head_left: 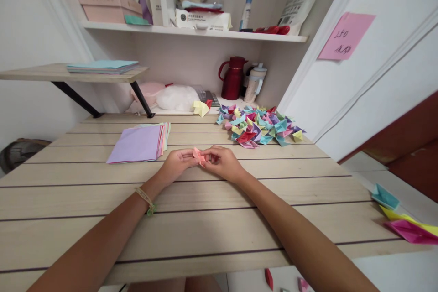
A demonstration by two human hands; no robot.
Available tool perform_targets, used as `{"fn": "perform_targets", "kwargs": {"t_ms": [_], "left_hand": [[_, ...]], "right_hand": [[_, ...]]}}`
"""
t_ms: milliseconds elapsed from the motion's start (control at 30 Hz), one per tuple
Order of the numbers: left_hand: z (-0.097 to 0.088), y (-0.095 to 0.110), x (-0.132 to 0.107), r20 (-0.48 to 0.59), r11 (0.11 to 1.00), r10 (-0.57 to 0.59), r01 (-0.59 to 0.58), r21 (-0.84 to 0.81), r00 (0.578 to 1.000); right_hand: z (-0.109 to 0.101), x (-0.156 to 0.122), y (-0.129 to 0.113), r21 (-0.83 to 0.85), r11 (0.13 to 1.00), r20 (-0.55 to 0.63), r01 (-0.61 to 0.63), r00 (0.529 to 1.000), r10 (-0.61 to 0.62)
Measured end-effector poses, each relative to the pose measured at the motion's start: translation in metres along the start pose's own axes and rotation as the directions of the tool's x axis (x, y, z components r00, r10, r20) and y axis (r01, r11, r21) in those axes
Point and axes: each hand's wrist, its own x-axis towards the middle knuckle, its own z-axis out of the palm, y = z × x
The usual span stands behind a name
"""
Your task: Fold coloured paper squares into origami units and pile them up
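A small folded piece of salmon-pink origami paper (199, 156) is held between both hands over the middle of the table. My left hand (178, 163) pinches its left side with thumb and fingers. From the right, my right hand (221, 162) grips the other side, its fingers curled. Parts of the paper are covered by the fingertips. Left of the hands lies a stack of square coloured paper (135, 143), with a lilac sheet on top. Beyond my right hand is a heap of small folded paper boats (258, 125) in many colours.
A yellow folded paper (200, 108) sits at the table's back edge. A red jug (233, 77) and a pale tumbler (255, 83) stand behind the heap. Larger paper boats (410, 230) rest at the right edge. A raised shelf (34, 72) carries more paper (102, 66).
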Motion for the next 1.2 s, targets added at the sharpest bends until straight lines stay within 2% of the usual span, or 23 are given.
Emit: {"fn": "perform_targets", "kwargs": {"t_ms": [167,400,600,700,800,900,1033,1100,1200], "left_hand": [[0.0,0.0,0.001,0.003,1.0,0.012,-0.012,0.013,1.0],[0.0,-0.001,0.0,0.01,1.0,-0.002,0.002,0.002,1.0],[-0.001,-0.002,0.001,-0.028,0.999,-0.023,0.023,-0.022,0.999],[-0.001,-0.002,0.001,-0.04,1.0,-0.019,0.018,-0.017,0.999],[-0.002,-0.003,0.002,-0.074,1.0,-0.016,0.016,-0.008,0.997],[-0.001,-0.005,0.003,-0.095,1.0,-0.014,0.015,0.008,0.995],[-0.001,-0.008,0.004,-0.146,1.0,-0.026,0.026,0.001,0.989],[-0.001,-0.009,0.004,-0.15,0.999,-0.044,0.041,-0.02,0.988],[0.0,-0.009,0.003,-0.136,0.998,-0.057,0.051,-0.047,0.989]], "right_hand": [[-0.002,-0.001,-0.005,-0.091,0.994,0.009,0.068,0.998,-0.068],[-0.004,-0.001,-0.004,-0.232,0.973,-0.008,0.0,1.0,-0.001],[-0.005,0.0,-0.004,-0.3,0.953,0.009,0.028,1.0,-0.026],[-0.004,0.0,-0.003,-0.192,0.981,-0.015,-0.017,1.0,0.014],[-0.002,0.0,-0.001,-0.006,0.991,-0.03,-0.137,0.99,0.136],[0.001,0.0,0.0,0.171,0.958,0.013,-0.23,0.973,0.232],[0.006,0.001,0.002,0.402,0.87,0.023,-0.284,0.953,0.301],[0.008,0.001,0.002,0.474,0.832,0.013,-0.288,0.947,0.321],[0.009,0.0,0.003,0.493,0.822,0.009,-0.286,0.946,0.324]]}}
